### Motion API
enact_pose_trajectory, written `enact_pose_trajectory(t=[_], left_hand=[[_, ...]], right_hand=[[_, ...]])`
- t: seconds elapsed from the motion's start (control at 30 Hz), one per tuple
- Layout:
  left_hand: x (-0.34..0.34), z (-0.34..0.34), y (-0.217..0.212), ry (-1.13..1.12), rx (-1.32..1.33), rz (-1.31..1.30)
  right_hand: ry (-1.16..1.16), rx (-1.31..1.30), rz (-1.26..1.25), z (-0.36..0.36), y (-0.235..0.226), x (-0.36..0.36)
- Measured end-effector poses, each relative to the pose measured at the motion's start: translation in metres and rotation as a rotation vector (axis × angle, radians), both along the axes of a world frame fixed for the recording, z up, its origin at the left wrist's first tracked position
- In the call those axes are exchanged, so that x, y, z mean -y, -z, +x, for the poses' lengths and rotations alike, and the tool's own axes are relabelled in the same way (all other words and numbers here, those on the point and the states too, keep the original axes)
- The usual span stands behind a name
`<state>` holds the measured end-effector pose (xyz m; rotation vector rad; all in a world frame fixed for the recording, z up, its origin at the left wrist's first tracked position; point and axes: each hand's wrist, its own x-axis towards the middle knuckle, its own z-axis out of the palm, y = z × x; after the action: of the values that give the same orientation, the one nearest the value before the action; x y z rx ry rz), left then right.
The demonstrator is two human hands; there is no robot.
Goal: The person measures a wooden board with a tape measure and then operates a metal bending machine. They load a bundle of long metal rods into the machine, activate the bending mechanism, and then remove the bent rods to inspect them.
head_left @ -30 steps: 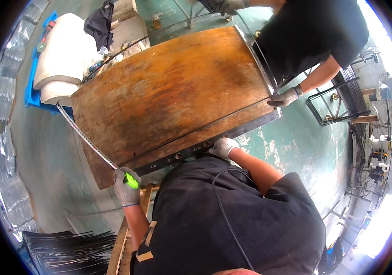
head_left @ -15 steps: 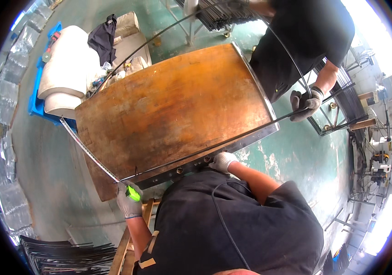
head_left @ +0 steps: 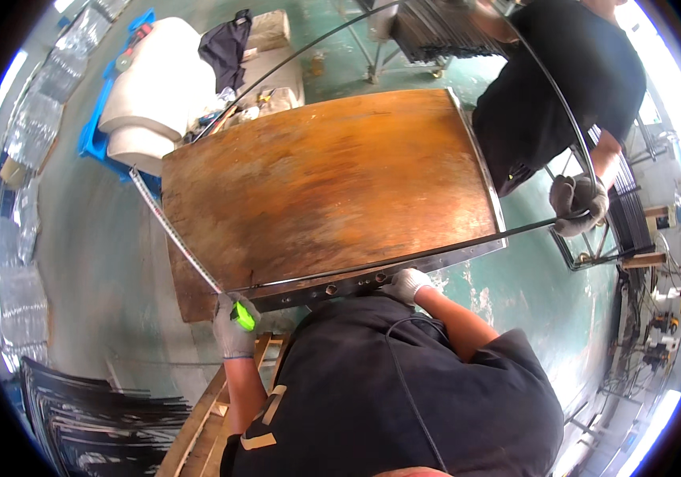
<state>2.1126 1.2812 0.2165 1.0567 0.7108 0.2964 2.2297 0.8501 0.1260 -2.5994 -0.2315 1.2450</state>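
My left hand [head_left: 235, 327], in a pale work glove, grips a bright green tape measure [head_left: 243, 316] at the near left corner of the wooden tabletop [head_left: 317, 183]. Its metal tape [head_left: 169, 226] runs out past the table's left side. My gloved right hand [head_left: 410, 285] is at the near edge, by the dark metal bar [head_left: 360, 282] with holes; its fingers are partly hidden. A thin black metal frame [head_left: 436, 248] lies along that edge and arches over the far side. At the right, a co-worker's gloved hand [head_left: 579, 207] holds a corner of it.
The co-worker in black [head_left: 563, 87] stands by the right end. Behind the table are a blue cart [head_left: 94, 131] with white padding and a rack of dark strips [head_left: 444, 28]. More black strips [head_left: 102, 425] lie at lower left, beside a wooden frame [head_left: 213, 421].
The whole view has shifted, so the table and co-worker sit further right in the picture. Both my hands keep nearly the same places at the table edge, with the tape still extended.
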Motion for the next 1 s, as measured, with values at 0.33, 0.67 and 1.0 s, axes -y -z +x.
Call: enact_pose_trajectory(t=[0.33, 0.67, 1.0], left_hand=[[0.005, 0.002, -0.037, -0.248, 0.038, -0.389], [-0.03, -0.031, -0.035, -0.219, -0.106, -0.07], [-0.045, -0.086, 0.026, -0.556, -0.284, -0.106]], right_hand=[[-0.082, 0.033, 0.018, 0.004, 0.014, 0.003], [0.011, 0.024, -0.003, 0.008, 0.006, -0.006], [0.19, -0.138, 0.029, 0.013, 0.006, -0.004]])
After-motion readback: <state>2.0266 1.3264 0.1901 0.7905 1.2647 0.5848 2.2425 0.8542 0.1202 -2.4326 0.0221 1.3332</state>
